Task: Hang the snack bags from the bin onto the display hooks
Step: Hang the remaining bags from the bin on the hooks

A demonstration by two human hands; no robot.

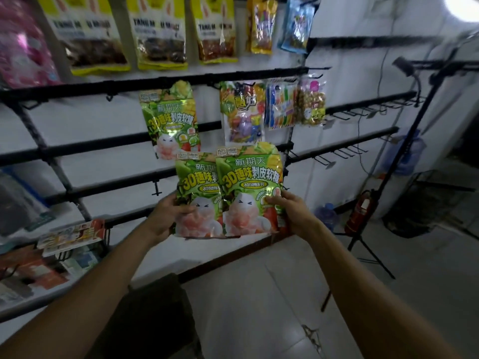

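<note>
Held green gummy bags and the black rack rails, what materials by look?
Green gummy bags: glossy printed plastic or foil-laminate film, probably; bright glare patches and creases. Black rack rail: seemingly matte painted metal, judging by thin rigid hooks; blur leaves it open.

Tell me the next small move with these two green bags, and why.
Probably raise the front bag, gripped by the right hand, toward the rail where a matching hanging bag already sits. Both bags are held low, and the rear bag in the left hand is partly covered.
</note>
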